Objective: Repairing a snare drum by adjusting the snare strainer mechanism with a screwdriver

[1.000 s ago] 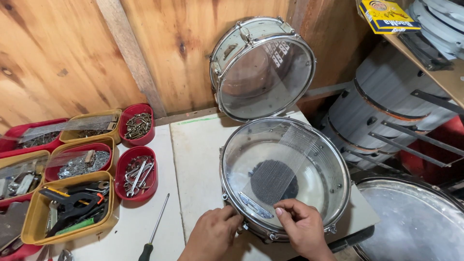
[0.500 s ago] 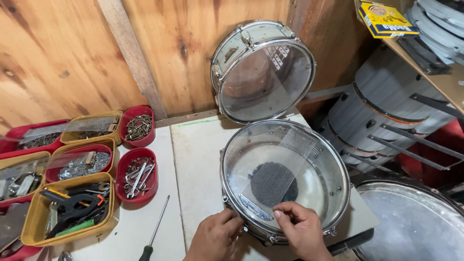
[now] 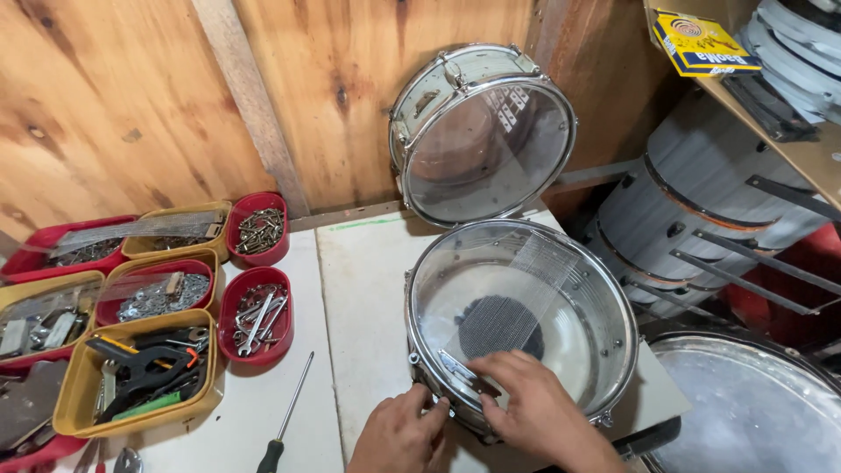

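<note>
The snare drum (image 3: 523, 320) lies flat at the bench's (image 3: 368, 289) front right corner, snare wires up. The left hand (image 3: 399, 434) presses curled fingers against the drum's near rim, gripping nothing that shows. The right hand (image 3: 534, 407) pinches the end plate of the snare wires (image 3: 477, 378) at that rim. The step in hand appears to be seating this end plate. The next move likely calls for the screwdriver (image 3: 285, 419), lying near the bench's front edge, left of the drum.
</note>
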